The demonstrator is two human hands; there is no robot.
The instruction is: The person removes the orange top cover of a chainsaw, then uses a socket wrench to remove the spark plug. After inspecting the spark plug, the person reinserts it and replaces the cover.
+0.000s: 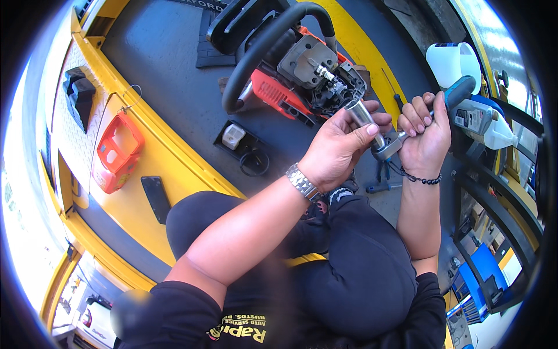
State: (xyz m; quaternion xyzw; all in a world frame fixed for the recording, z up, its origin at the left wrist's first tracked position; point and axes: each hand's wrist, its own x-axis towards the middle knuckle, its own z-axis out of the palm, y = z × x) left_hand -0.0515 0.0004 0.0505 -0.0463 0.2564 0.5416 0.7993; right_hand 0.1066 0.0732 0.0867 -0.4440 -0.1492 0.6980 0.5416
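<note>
My left hand [337,142] pinches a long chrome socket [361,114] between thumb and fingers. That socket sits on the head of a ratchet wrench [388,149]. My right hand [426,129] is wrapped round the wrench's dark, blue-edged handle, which points up and to the right. Just beyond the socket's open end stands a partly stripped chainsaw [295,63], orange and black with a curved black front handle. A spark plug [325,72] sticks out of its grey cylinder, apart from the socket.
An orange plastic cover [118,152] and a black phone [155,199] lie on the yellow ledge at left. A small black tray [232,139] holds a whitish part. Screwdrivers [392,87] rest at right, near a white container [454,63] and a bottle [478,118].
</note>
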